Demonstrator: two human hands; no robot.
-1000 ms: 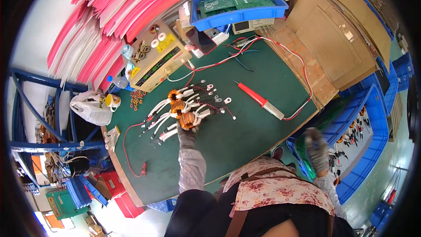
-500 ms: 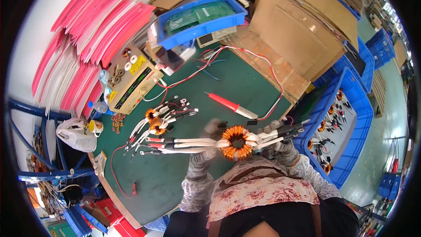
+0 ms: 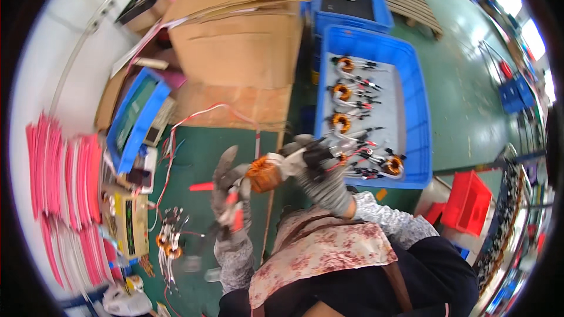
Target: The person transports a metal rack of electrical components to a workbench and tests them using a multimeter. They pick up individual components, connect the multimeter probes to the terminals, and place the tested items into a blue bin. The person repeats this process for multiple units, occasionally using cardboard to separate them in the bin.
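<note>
Between my two gloved hands is a ring-shaped copper coil (image 3: 264, 174), tilted, with thick white leads on both sides. My left hand (image 3: 231, 191), in a grey glove, holds the leads on the coil's left side, where red sleeves show; its fingers are partly blurred. My right hand (image 3: 323, 182) is closed around the bundled white and black leads on the other side, next to the near left edge of a blue bin (image 3: 418, 123). Inside the bin several similar coils (image 3: 341, 92) lie on a pale grey sheet with their leads pointing right.
On the green table (image 3: 202, 141), more coils (image 3: 171, 250) lie at the left beside a beige instrument (image 3: 132, 223). A red probe (image 3: 201, 186) with a red-and-white cable lies behind my left hand. Cardboard (image 3: 235, 41) stands at the back; a red bin (image 3: 467, 202) is at right.
My view has turned right, toward the blue bin. The coil has come with my hands to the bin's side, and its leads, stretched out straight before, are now gathered closer in my hands.
</note>
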